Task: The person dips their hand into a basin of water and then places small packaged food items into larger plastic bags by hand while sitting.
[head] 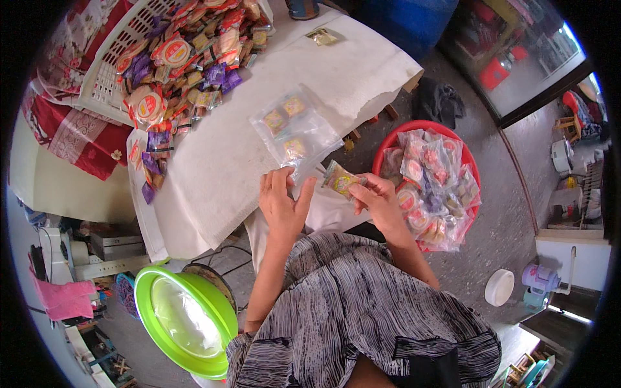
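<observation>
A clear plastic bag (314,127) lies on the covered table in front of me, with 3 wrapped snack pieces (293,148) inside. My left hand (282,201) is at its near end, fingers bent on the film and thumb spread to the right. Between the thumb and fingers of my right hand (381,200) is a single wrapped snack (341,180), in clear film with a yellow and green print. It is held just right of the bag's near end, apart from my left hand.
A white plastic basket (104,82) lies tipped, spilling many wrapped snacks (194,72) over the white table cover (218,169). A red basin (427,124) of filled bags stands right, a green basin (145,310) lower left. One gold packet (321,37) lies farther back.
</observation>
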Demonstrator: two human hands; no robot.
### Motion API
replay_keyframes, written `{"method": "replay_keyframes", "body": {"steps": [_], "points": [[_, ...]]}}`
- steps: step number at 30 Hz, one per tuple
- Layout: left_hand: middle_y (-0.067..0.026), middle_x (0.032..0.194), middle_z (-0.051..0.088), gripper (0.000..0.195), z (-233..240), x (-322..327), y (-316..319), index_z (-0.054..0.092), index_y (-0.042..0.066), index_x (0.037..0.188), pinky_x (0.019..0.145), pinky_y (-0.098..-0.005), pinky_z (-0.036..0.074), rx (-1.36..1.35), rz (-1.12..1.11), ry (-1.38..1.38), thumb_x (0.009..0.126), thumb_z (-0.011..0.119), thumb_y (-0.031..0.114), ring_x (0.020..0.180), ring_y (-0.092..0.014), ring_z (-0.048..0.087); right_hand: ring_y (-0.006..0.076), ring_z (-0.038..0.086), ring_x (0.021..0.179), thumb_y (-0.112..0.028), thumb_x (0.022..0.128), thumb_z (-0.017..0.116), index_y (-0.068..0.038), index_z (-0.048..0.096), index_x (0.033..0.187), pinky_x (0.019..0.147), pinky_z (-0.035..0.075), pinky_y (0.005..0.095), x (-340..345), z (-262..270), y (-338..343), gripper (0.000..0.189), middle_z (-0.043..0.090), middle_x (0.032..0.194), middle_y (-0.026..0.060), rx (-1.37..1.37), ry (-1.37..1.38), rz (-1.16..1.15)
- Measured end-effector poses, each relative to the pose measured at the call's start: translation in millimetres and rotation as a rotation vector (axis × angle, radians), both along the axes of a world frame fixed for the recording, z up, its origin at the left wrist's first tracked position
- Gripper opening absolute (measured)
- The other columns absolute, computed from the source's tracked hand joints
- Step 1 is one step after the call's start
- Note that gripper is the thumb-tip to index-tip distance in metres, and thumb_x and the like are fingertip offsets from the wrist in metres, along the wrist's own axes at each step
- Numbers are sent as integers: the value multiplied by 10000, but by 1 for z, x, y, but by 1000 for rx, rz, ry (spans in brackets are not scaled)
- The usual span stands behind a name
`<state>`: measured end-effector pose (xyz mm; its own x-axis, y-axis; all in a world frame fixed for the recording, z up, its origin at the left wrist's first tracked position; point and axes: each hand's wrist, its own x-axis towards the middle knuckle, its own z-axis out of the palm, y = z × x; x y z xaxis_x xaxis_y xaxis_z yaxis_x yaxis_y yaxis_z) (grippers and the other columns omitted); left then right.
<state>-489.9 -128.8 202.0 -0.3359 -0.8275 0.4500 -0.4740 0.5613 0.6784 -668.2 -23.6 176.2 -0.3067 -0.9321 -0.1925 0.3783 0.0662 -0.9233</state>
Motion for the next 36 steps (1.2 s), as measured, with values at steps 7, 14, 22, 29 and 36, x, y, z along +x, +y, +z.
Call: {"method": "replay_keyframes", "body": {"steps": [7,14,22,29,36], "points": [[-124,909,558,405,-19,-22,-8,584,46,1043,729,-434,447,-289,65,-202,685,768,96,847,-340,526,86,599,583,-159,908,659,10,635,1001,526,529,232,3,-27,-8,195,640,752,39,1,-128,-77],[-103,876,578,209,-25,-30,-19,612,53,911,710,-418,455,-373,25,-210,726,695,6,816,-314,541,115,629,594,-132,888,660,26,621,987,543,558,254,10,-18,-41,191,638,741,59,0,-194,-118],[-97,851,584,144,-30,-39,-15,629,47,871,688,-402,458,-412,-19,-143,749,672,-16,783,-305,542,129,622,559,-139,884,655,31,586,888,497,531,248,25,-22,-81,183,634,724,77,12,-176,-283],[-100,846,591,145,-31,-41,-14,636,40,881,680,-396,460,-402,-19,-81,757,672,-26,776,-302,549,81,522,478,-157,864,643,16,575,768,411,392,228,23,-35,-88,208,624,657,75,13,26,-292],[-110,946,576,361,-28,-33,-6,622,51,1046,746,-405,464,-347,-9,-101,704,730,11,867,-325,544,63,506,512,-155,892,616,9,591,840,456,397,218,14,-27,-80,174,613,685,34,14,139,-276]]}}
